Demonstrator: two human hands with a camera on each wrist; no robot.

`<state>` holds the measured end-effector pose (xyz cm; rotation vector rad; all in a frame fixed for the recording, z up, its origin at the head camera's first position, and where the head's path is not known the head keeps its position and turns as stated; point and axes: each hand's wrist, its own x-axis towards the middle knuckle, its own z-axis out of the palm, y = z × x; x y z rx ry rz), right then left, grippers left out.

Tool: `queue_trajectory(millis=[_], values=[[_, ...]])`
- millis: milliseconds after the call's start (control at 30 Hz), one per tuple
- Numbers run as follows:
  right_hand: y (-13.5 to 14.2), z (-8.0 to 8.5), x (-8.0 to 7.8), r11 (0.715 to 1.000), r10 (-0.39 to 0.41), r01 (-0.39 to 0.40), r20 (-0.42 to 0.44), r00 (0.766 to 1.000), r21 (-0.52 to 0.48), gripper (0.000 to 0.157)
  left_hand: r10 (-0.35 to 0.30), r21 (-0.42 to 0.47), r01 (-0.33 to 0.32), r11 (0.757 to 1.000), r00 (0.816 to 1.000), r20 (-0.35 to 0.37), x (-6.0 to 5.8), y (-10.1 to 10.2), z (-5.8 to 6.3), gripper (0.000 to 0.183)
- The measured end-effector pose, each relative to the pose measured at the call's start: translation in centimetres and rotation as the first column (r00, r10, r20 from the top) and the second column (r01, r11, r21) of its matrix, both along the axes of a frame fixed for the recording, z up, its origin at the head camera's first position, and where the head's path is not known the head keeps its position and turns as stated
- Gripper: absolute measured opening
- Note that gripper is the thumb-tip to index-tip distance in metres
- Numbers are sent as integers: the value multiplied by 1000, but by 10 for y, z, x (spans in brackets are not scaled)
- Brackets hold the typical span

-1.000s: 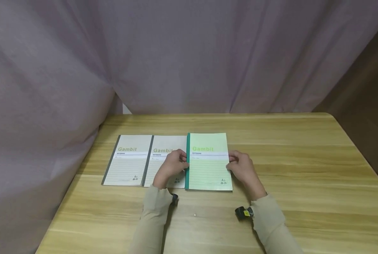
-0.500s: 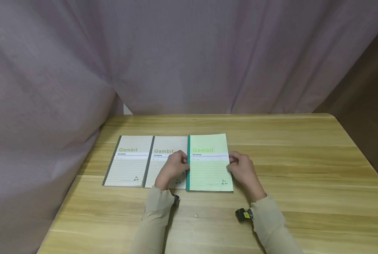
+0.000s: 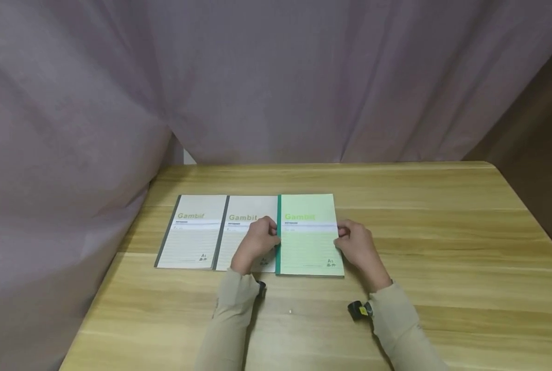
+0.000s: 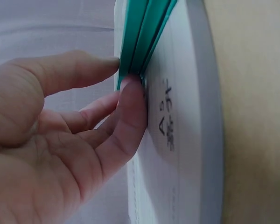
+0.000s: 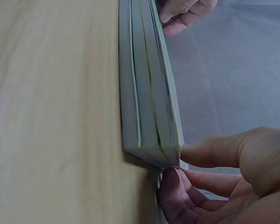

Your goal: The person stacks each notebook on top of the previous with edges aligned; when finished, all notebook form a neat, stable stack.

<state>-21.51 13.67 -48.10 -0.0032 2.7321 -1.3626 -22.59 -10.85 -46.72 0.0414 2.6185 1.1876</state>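
Observation:
A light green notebook (image 3: pixel 308 252) with a dark green spine lies at the right end of a row on the table. It tops a small stack; in the left wrist view more than one green spine (image 4: pixel 139 37) shows, and layered page edges (image 5: pixel 149 74) fill the right wrist view. My left hand (image 3: pixel 257 239) pinches the spine side, thumb near the upper cover. At the opposite edge my right hand (image 3: pixel 358 248) grips with thumb and curled fingers. Left of it lie a pale grey middle notebook (image 3: pixel 239 252), partly under my left hand, and another pale grey notebook (image 3: pixel 188 245).
The wooden table (image 3: pixel 443 232) extends around the notebooks on all sides. Greyish-purple curtain cloth (image 3: pixel 266 87) hangs behind the far edge and along the left. A tiny pale speck (image 3: pixel 290 311) lies between my forearms.
The green notebook has settled slightly lower, now nearly level with the row's top edge. Both hands keep their hold on its sides. The head view has shifted a little.

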Motion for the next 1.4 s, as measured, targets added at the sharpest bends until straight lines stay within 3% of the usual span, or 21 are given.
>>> queue_trajectory(millis=[167,300,433,700,967,1233,1400], values=[[6,7,0,1000,-6,7,-10,1000,25,42,16,17,-15,1000,1000,-2,-3,5,4,29],[10,14,1,999,-20,24,-74,997,49,34,41,17,-41,999,999,13,-5,8,6,35],[11,21,3,998,-32,38,-115,993,48,39,69,32,-70,997,997,22,-3,6,7,40],[4,33,8,998,-43,41,-42,998,-54,49,142,74,-144,987,989,30,0,-3,2,44],[-17,40,13,998,15,-22,-101,995,-67,46,148,71,-147,987,989,-15,8,-13,6,44],[-49,46,14,992,48,-58,-91,995,-113,45,155,32,-152,988,982,-104,8,-32,17,42],[-67,45,16,987,78,-91,-101,992,-132,49,183,47,-179,983,978,-103,10,-46,20,42]])
